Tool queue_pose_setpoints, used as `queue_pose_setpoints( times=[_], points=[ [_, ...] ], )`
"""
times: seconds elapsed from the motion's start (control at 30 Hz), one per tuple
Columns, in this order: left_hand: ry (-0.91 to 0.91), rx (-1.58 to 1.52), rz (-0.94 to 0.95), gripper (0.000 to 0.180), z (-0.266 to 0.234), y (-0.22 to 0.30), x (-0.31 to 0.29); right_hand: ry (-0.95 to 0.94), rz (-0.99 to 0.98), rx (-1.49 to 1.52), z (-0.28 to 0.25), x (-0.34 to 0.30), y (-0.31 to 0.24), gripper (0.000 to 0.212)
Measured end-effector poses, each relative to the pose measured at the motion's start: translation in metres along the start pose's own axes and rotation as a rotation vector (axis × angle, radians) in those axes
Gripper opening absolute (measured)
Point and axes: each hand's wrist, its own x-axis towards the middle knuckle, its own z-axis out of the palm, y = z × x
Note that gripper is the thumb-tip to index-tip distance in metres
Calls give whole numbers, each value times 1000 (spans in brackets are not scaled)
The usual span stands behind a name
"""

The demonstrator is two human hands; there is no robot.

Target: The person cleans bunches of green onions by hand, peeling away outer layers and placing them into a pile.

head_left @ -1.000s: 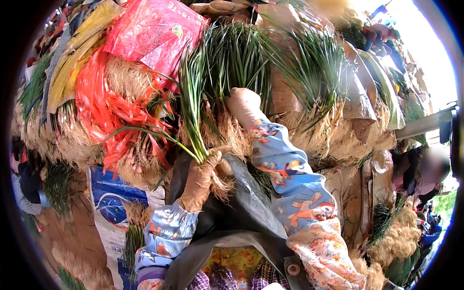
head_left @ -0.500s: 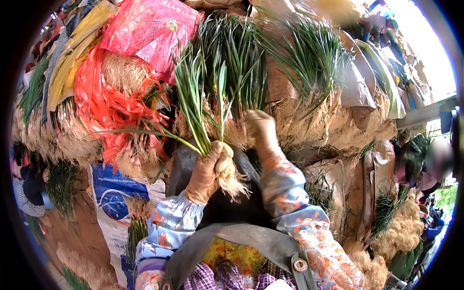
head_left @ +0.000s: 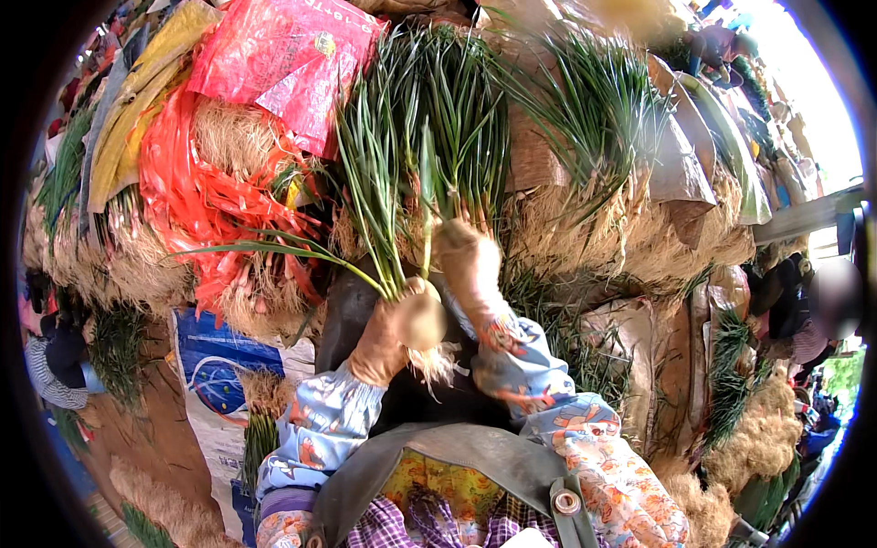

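My left hand (head_left: 384,338), in a tan glove, is closed round a small bunch of green leafy plants (head_left: 376,219). Its leaves fan upward, one long leaf bends out to the left, and pale stringy roots (head_left: 429,363) hang below the fist. Just to the right, my gloved right hand (head_left: 470,265) has curled fingers close beside an upright stem of that bunch. What its fingers grip is hidden. Behind both hands lies a thick row of similar plants (head_left: 466,137), leaves pointing away from me. A dark apron (head_left: 411,443) covers my lap.
More plants (head_left: 585,119) with matted roots (head_left: 548,228) lie at the right. A red plastic sack (head_left: 283,55) and torn red wrapping (head_left: 183,192) cover plants at the left. Beside my left arm lies a blue and white sack (head_left: 206,365). Other people (head_left: 64,365) sit at the edges.
My right hand has moved left and slightly toward me, nearer the left hand. The left hand has lowered slightly and keeps its hold on the bunch.
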Motion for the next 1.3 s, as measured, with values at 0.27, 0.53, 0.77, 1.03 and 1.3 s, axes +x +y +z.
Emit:
queue_pose_setpoints(
  times=[0.27, 0.53, 0.77, 1.03, 1.3],
  points=[
    [-245, 209, 513, 32, 78, 95, -33, -1367, -254, -684, -108, -55, 84, 21],
    [132, 92, 0, 35, 25, 39, -6, -536, 158, -554, 12, 102, -40, 40],
    [155, 255, 86, 24, 22, 39, -6, -493, -386, -463, -27, 105, 51, 14],
    [224, 504, 213, 27, 42, 33, 2, -453, 384, 726, -45, 63, 10, 17],
    [81, 279, 278, 29, 48, 46, -8, -304, 2, -316, -8, 69, 0, 35]
  ],
)
